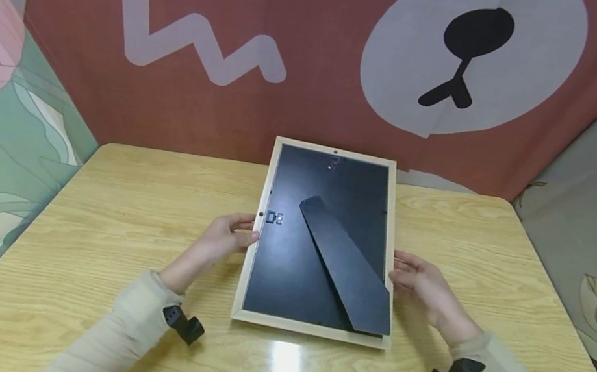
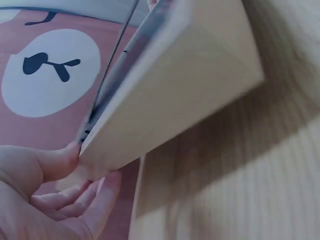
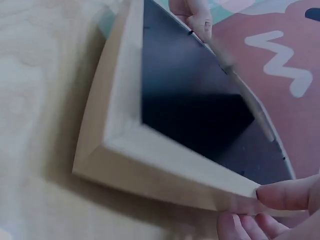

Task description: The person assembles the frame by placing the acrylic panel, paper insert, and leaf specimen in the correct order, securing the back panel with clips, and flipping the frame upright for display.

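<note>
A picture frame [image 1: 282, 282] with a pale wooden border faces back side up, showing its black backing board. A black easel stand [image 1: 346, 270] slants across the board toward the lower right corner. My left hand [image 1: 218, 240] grips the left side of the border. On the opposite side, my right hand [image 1: 429, 290] holds the border. In the left wrist view the thumb [image 2: 60, 162] lies on the upper face and the fingers curl beneath. The right wrist view has the right thumb [image 3: 285, 194] on top likewise. A shadow falls on the table under the frame's edges.
The wooden table [image 1: 157, 182] extends on both sides of the frame and in front of it. Behind its far edge hangs a reddish-brown cloth [image 1: 216, 113] with a bear's muzzle print. Printed cloths also stand at left and right. Each wrist carries a small black camera [image 1: 183, 325].
</note>
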{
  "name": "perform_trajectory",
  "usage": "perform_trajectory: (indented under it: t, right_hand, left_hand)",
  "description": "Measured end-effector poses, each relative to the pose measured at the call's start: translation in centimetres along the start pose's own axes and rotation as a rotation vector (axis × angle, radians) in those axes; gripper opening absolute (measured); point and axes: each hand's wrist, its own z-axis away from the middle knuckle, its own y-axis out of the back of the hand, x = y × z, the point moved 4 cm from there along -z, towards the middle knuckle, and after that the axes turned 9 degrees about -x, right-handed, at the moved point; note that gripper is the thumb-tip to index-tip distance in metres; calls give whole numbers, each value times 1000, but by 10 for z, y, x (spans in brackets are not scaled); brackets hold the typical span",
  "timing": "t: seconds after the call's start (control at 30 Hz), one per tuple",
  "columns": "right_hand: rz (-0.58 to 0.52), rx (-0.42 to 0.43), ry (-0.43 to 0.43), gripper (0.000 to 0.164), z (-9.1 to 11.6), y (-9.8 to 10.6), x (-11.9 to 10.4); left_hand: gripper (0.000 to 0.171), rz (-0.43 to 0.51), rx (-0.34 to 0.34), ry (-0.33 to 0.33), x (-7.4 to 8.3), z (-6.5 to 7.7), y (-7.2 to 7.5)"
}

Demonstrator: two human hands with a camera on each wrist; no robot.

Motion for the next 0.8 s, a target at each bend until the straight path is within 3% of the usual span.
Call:
perform_trajectory:
  t: [0.33,0.57,0.8]
  right_hand:
    - [90,62,40,71,1,7,-39]
    - [31,107,117,63,0,10,-52]
    - [54,101,144,58,0,9,-61]
  left_hand:
    - [55,-11,32,-95,29,5,12]
    - [55,0,45,-144,41,6,17]
    - [51,-10,61,-166,50,6,23]
